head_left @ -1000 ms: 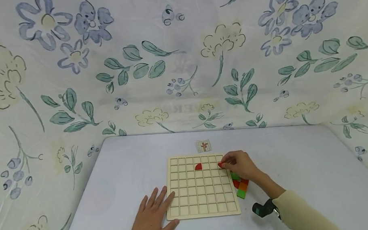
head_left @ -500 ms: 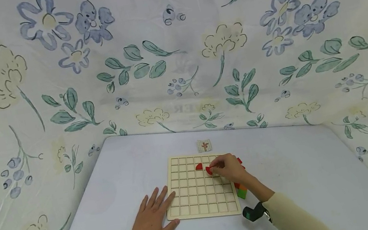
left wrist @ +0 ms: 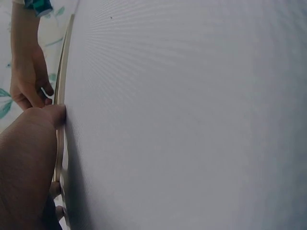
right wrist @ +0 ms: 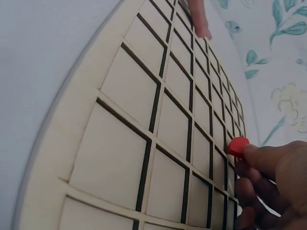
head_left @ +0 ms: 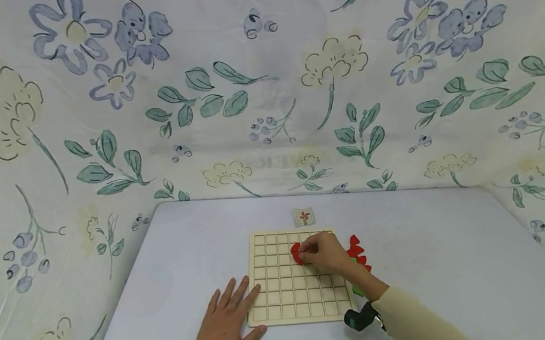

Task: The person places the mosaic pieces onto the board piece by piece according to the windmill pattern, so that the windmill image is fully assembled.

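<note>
A square wooden grid board (head_left: 276,317) lies on the white table. In the head view, my right hand (head_left: 324,253) reaches over its upper middle and pinches a small red piece (head_left: 297,258) with a curved edge. The right wrist view shows that red piece (right wrist: 237,146) between thumb and fingers, close over the cells. Just above it, another red quarter-round piece (head_left: 295,247) sits in a cell. My left hand (head_left: 226,330) lies spread on the table, its fingertips and thumb at the board's left edge.
Several red pieces (head_left: 356,250) lie beside the board's right side, with a green piece (head_left: 357,290) partly hidden under my right forearm. A small patterned card (head_left: 304,216) lies behind the board. Floral fabric (head_left: 256,75) hangs beyond the table (head_left: 431,263).
My right hand has moved left across the board with the red piece, from the right edge to right below the seated red piece. The left hand stays put.
</note>
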A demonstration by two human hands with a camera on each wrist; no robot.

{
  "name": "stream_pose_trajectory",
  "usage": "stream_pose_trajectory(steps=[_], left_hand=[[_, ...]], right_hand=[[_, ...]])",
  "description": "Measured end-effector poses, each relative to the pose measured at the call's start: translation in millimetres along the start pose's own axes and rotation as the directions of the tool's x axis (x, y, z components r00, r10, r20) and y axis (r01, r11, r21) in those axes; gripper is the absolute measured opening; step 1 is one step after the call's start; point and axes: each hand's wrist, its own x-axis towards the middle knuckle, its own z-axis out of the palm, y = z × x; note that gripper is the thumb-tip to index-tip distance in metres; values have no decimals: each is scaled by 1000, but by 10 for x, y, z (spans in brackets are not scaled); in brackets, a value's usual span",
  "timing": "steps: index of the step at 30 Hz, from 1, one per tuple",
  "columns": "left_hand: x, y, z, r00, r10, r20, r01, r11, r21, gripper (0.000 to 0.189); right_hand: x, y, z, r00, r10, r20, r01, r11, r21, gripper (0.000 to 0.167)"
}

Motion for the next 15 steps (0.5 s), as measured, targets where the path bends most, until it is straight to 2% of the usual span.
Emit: stream_pose_trajectory(steps=[7, 15], left_hand=[[3, -9, 0, 1000, -1, -4, 1, 1000, 2, 77], [-2, -2, 0, 1000, 1, -6, -2, 1000, -16, 78]], right_hand=[[33, 33, 78, 999, -18, -38, 15, 997, -76, 4], [-50, -55, 143, 990, -113, -88, 96, 979, -182, 7]])
